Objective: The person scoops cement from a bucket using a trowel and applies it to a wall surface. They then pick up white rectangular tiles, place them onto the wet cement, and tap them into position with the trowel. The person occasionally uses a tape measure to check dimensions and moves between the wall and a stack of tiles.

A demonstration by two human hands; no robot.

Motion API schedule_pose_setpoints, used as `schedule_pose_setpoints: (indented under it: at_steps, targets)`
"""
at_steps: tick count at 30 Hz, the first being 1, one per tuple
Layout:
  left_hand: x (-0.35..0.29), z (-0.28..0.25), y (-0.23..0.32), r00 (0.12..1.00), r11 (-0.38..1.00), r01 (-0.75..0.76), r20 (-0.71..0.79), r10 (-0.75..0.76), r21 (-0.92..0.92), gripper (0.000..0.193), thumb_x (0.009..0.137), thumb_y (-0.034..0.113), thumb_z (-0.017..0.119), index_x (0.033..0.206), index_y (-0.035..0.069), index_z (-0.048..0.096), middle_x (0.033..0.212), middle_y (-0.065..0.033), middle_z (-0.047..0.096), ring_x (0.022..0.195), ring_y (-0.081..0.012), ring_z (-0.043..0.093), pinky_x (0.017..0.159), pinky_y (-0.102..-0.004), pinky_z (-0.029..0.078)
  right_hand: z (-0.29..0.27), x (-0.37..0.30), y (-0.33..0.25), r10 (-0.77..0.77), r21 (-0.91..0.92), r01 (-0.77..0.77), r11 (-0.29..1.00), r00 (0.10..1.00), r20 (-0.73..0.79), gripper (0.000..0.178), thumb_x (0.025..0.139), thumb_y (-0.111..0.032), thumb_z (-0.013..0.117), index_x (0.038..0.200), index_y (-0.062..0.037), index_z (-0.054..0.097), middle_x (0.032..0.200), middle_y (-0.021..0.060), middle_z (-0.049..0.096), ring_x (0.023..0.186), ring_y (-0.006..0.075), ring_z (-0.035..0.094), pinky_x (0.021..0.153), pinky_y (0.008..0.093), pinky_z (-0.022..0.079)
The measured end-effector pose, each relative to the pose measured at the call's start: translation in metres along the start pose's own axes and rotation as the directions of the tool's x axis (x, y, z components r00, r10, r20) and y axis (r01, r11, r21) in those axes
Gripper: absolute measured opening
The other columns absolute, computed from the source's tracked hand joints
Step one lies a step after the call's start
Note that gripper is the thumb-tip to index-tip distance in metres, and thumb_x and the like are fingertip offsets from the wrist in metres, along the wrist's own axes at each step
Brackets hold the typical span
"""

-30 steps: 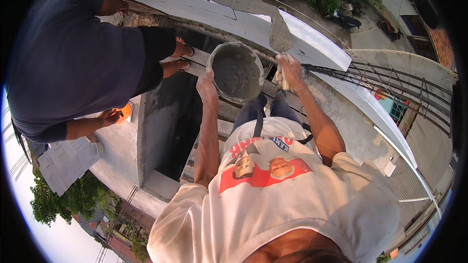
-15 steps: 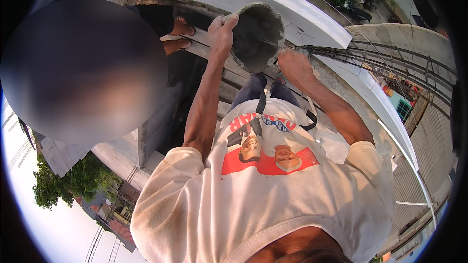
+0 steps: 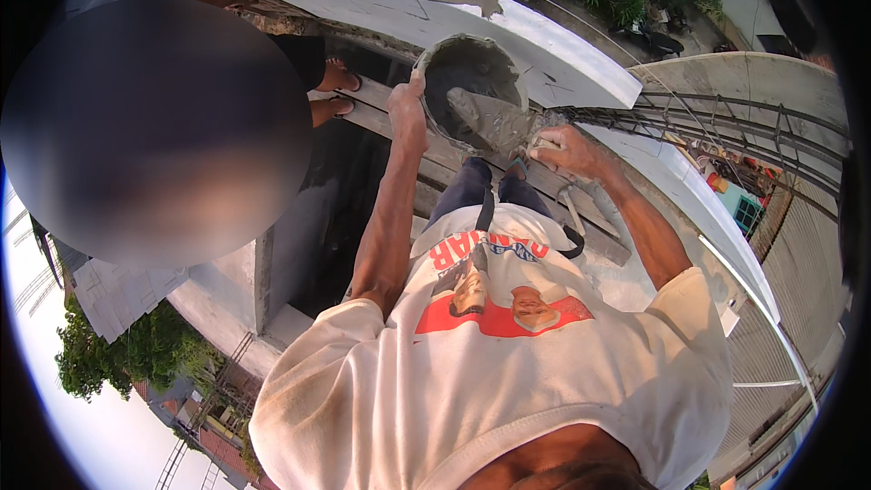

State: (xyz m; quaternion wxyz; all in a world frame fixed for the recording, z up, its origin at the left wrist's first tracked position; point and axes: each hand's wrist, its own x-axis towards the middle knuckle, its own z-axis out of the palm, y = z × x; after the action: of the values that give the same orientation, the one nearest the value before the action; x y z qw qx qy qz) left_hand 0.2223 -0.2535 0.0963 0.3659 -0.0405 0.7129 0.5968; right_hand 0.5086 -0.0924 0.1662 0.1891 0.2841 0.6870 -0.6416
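A mortar-crusted bucket (image 3: 472, 63) stands over the planks in front of my feet, its mouth turned up toward me, with grey wet mortar inside. My left hand (image 3: 408, 109) is closed on the bucket's left rim. My right hand (image 3: 567, 151), to the right of the bucket, grips a trowel (image 3: 497, 123) by its handle. Grey mortar covers the trowel's blade, which lies across the bucket's near right edge; its exact outline is hard to make out.
Wooden planks (image 3: 370, 116) run under my feet, with a light-handled tool (image 3: 572, 207) on them. Another person's feet (image 3: 336, 91) are at left, beside a dark opening (image 3: 340, 191). Steel rebar (image 3: 726, 127) extends right; a white ledge (image 3: 544, 45) curves beyond the bucket.
The trowel blade has come up from inside the bucket, loaded with mortar. My right hand has moved right and nearer me. The bucket and my left hand sit slightly lower in view.
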Motion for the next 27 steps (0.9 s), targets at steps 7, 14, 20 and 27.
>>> schedule_pose_setpoints:
  at_steps: [7,14,20,27]
  targets:
    - [-0.004,-0.030,-0.021,0.993,0.994,0.057,-0.094,-0.066,-0.094,0.037,0.105,0.034,0.065,0.100,-0.002,0.063,0.093,-0.0063,0.059,0.083,-0.0190,0.053,0.078,-0.0385,0.048,-0.038,0.035,0.006,-0.442,-0.539,0.114,0.834,0.724,-0.530,0.030,0.090,-0.019,0.070,0.111,0.0032,0.069,0.097,0.0185,0.069,0.093,0.0314,0.070,0.083,0.0459,0.055]
    - [-0.017,-0.068,-0.023,0.985,0.998,0.055,-0.164,-0.060,-0.036,0.031,0.105,0.030,0.067,0.095,0.001,0.064,0.092,-0.0072,0.065,0.078,-0.0198,0.065,0.074,-0.0387,0.055,-0.036,0.072,0.016,-0.295,-0.605,-0.335,0.722,0.642,-0.708,0.051,0.084,-0.008,0.071,0.133,-0.0012,0.061,0.122,0.0194,0.066,0.107,0.0394,0.070,0.090,0.0487,0.059]
    - [-0.013,-0.086,-0.035,0.982,0.997,0.073,-0.175,-0.070,0.007,0.034,0.104,0.032,0.068,0.086,0.006,0.058,0.084,-0.0042,0.061,0.073,-0.0178,0.062,0.069,-0.0375,0.054,-0.016,0.095,0.000,-0.158,-0.276,-0.093,0.957,0.632,-0.759,0.046,0.090,-0.015,0.071,0.131,0.0013,0.062,0.100,0.0164,0.070,0.088,0.0352,0.074,0.077,0.0430,0.062]
    - [-0.004,-0.084,-0.034,0.993,0.997,0.074,-0.092,-0.075,-0.015,0.032,0.105,0.032,0.067,0.094,0.002,0.062,0.089,-0.0051,0.064,0.077,-0.0178,0.062,0.074,-0.0371,0.055,0.004,0.124,-0.040,0.354,0.615,0.107,0.781,0.736,-0.577,0.034,0.102,-0.028,0.063,0.115,0.0027,0.062,0.084,0.0059,0.063,0.059,0.0143,0.060,0.048,0.0328,0.053]
